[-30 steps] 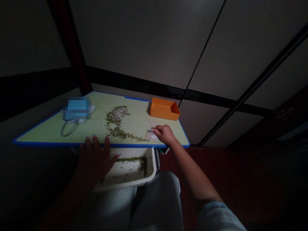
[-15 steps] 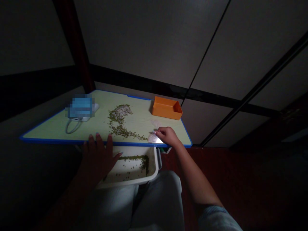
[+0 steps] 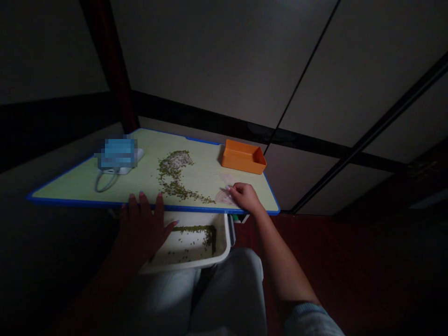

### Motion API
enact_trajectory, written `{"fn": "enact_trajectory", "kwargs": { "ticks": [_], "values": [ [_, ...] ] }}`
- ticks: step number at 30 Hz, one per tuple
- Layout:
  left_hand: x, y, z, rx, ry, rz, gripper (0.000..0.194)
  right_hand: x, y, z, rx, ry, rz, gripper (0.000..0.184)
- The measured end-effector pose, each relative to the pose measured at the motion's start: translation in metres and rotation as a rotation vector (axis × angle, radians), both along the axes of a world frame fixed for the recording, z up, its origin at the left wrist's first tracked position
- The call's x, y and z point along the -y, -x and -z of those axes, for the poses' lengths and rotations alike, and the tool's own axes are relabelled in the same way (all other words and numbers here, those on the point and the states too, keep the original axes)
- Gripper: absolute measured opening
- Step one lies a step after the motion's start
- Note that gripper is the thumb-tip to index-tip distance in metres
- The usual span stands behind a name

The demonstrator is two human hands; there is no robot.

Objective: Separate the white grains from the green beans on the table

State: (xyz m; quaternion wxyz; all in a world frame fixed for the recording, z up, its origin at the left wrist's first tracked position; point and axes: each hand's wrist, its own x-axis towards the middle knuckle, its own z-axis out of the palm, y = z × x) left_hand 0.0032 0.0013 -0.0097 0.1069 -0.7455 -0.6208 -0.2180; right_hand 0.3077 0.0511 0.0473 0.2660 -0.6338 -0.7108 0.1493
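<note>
A trail of small green beans (image 3: 174, 176) lies spread across the pale green table (image 3: 70, 189) with a blue rim. My right hand (image 3: 245, 197) rests near the table's front right edge, its fingers curled onto a thin pale pink sheet (image 3: 224, 194) just right of the trail's end. My left hand (image 3: 142, 228) lies flat with fingers apart over the left rim of a white tray (image 3: 224, 242) on my lap, fingertips touching the table's front edge. Inside the tray are several green beans (image 3: 196, 231).
An orange box (image 3: 243, 157) stands at the table's far right corner. A white device with a looped cable (image 3: 105, 179) and a blurred blue patch sits at the far left. My light trousers (image 3: 224, 298) are below. The room around is dark.
The view has shifted slightly. My right hand has slid the pale sheet a little along the table near the bean trail. My left hand has stayed on the tray's rim.
</note>
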Motion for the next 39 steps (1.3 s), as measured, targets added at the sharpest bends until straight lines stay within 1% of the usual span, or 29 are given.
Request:
{"fn": "enact_trajectory", "kwargs": {
  "ticks": [4, 8, 13, 20, 24, 31, 35, 37, 39],
  "values": [
    [0.002, -0.001, -0.003, -0.008, 0.013, 0.004, 0.077, -0.002, 0.007, -0.003, 0.120, -0.006, 0.086, 0.037],
    [0.003, -0.003, -0.006, 0.011, 0.011, 0.018, 0.076, -0.004, 0.014, -0.004, 0.179, -0.031, 0.063, 0.036],
    [0.001, -0.002, -0.007, 0.023, 0.024, 0.018, 0.077, -0.007, 0.011, 0.000, 0.047, -0.026, -0.013, 0.037],
    [0.001, 0.000, -0.004, -0.041, -0.001, -0.001, 0.076, -0.009, 0.003, 0.004, -0.132, -0.004, -0.092, 0.035],
    [0.001, -0.001, -0.004, -0.081, 0.014, -0.003, 0.078, -0.010, 0.000, 0.008, -0.195, 0.000, -0.120, 0.037],
    [0.001, -0.001, -0.006, -0.115, 0.037, -0.026, 0.078, -0.009, -0.003, 0.014, -0.294, -0.006, -0.142, 0.047],
    [0.003, -0.002, -0.008, -0.137, 0.046, -0.035, 0.077, -0.007, -0.002, 0.013, -0.318, 0.004, -0.181, 0.051],
    [0.003, -0.002, -0.008, -0.150, 0.043, -0.039, 0.078, -0.006, -0.002, 0.011, -0.336, -0.005, -0.203, 0.051],
    [0.003, -0.001, -0.008, -0.161, 0.040, -0.038, 0.078, -0.005, -0.001, 0.010, -0.354, -0.018, -0.197, 0.049]
  ]
}}
